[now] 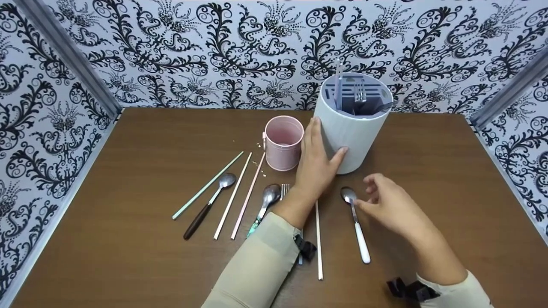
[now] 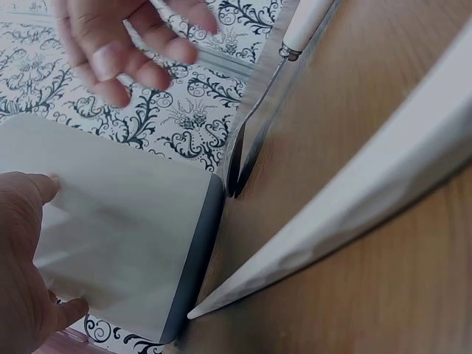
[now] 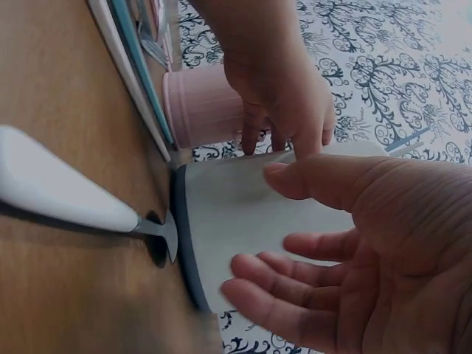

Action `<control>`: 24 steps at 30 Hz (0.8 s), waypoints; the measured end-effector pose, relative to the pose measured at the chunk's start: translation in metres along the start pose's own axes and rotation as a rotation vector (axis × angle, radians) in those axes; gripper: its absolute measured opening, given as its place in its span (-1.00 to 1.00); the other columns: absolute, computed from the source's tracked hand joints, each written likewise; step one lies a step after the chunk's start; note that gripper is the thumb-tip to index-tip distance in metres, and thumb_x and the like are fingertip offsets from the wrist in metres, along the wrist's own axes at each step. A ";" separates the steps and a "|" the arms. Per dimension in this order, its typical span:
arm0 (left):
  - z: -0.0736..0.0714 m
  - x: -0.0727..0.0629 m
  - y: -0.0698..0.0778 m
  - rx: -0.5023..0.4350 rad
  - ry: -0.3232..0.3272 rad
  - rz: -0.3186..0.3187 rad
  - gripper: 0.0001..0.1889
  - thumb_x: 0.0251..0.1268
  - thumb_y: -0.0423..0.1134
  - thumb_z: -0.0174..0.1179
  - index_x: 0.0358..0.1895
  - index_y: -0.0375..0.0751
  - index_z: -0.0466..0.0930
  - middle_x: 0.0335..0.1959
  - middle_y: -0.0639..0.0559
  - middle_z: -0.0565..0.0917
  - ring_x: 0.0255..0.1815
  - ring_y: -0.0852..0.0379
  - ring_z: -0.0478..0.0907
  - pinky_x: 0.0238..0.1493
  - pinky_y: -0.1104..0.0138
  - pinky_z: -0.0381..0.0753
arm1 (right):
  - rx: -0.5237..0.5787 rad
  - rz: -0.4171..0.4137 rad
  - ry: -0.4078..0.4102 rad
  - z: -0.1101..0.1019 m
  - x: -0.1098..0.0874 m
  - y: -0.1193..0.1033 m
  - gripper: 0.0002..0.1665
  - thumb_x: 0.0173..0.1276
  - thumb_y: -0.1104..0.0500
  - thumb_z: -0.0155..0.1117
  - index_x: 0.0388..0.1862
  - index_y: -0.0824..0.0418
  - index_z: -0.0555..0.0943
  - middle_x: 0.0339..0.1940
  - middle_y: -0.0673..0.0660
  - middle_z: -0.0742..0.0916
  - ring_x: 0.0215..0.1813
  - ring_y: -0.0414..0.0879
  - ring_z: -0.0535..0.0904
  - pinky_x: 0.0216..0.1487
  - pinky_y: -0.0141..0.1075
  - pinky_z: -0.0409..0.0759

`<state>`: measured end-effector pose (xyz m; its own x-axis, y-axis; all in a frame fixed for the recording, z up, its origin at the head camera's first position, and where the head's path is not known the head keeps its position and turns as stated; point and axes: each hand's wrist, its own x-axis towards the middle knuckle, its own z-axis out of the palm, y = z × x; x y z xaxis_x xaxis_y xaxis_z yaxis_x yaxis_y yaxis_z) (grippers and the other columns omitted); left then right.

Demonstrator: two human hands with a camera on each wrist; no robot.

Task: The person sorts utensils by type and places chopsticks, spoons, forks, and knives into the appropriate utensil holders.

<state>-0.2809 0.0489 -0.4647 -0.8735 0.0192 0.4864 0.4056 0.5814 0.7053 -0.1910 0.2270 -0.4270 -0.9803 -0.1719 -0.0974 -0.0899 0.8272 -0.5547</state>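
Brown table (image 1: 128, 179), floral wall (image 1: 192, 55), white holder (image 1: 359, 141)

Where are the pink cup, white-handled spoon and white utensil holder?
Pink cup (image 1: 283, 158): head view, on its outer wall.
White-handled spoon (image 1: 358, 233): head view, on its handle.
White utensil holder (image 1: 356, 139): head view, on its outer wall.

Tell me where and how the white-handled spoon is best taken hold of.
The white-handled spoon is probably best pinched across its handle, from above and the right, where the right hand is. The handle is thicker than the metal neck and points away from the white holder; a chopstick lies to its left.
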 end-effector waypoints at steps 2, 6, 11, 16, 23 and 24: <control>0.000 0.000 0.001 -0.006 0.001 -0.004 -0.01 0.36 0.03 0.38 0.65 -0.31 0.01 0.63 -0.28 0.20 0.68 -0.16 0.13 0.70 0.16 0.09 | -0.017 0.011 -0.039 0.002 -0.002 0.002 -0.37 0.37 0.02 0.45 0.21 0.41 0.50 0.01 0.34 0.71 0.00 0.15 0.66 0.03 0.10 0.65; 0.000 0.000 0.001 -0.017 0.002 -0.012 -0.01 0.36 0.03 0.38 0.65 -0.30 0.01 0.63 -0.28 0.20 0.68 -0.15 0.13 0.71 0.17 0.08 | -0.033 0.019 -0.097 0.008 -0.006 0.005 -0.38 0.32 -0.02 0.49 0.14 0.39 0.55 -0.08 0.29 0.73 -0.05 0.12 0.66 -0.02 0.06 0.66; 0.000 0.000 0.002 -0.017 -0.005 -0.012 -0.02 0.36 0.02 0.38 0.65 -0.31 0.02 0.63 -0.28 0.20 0.68 -0.15 0.12 0.71 0.16 0.07 | -0.042 0.049 -0.129 0.017 -0.003 0.008 -0.47 0.29 -0.03 0.51 0.02 0.33 0.60 -0.20 0.20 0.74 -0.17 0.03 0.66 -0.17 -0.08 0.64; -0.001 0.001 0.001 -0.020 -0.013 -0.019 -0.02 0.37 0.02 0.38 0.65 -0.30 0.01 0.64 -0.26 0.19 0.68 -0.14 0.11 0.71 0.17 0.07 | -0.046 0.082 -0.135 0.027 0.002 0.008 -0.57 0.30 -0.01 0.49 -0.11 0.30 0.62 -0.31 0.13 0.72 -0.30 -0.05 0.58 -0.29 -0.22 0.54; -0.001 0.000 0.000 -0.014 -0.009 -0.004 -0.02 0.37 0.03 0.37 0.65 -0.32 0.02 0.63 -0.27 0.19 0.68 -0.15 0.12 0.70 0.15 0.12 | -0.010 0.092 -0.148 0.033 0.006 0.010 -0.71 0.33 0.07 0.46 -0.28 0.25 0.60 -0.48 0.05 0.69 -0.53 -0.15 0.55 -0.48 -0.29 0.53; -0.001 0.000 0.000 -0.012 -0.006 0.000 -0.02 0.37 0.03 0.38 0.64 -0.32 0.02 0.63 -0.27 0.19 0.68 -0.16 0.12 0.70 0.15 0.13 | -0.001 0.094 -0.151 0.034 0.006 0.010 -0.72 0.34 0.08 0.45 -0.29 0.25 0.59 -0.50 0.05 0.68 -0.56 -0.16 0.56 -0.51 -0.29 0.55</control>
<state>-0.2808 0.0484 -0.4644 -0.8751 0.0242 0.4834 0.4089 0.5713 0.7117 -0.1921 0.2164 -0.4613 -0.9469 -0.1721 -0.2716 0.0006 0.8438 -0.5366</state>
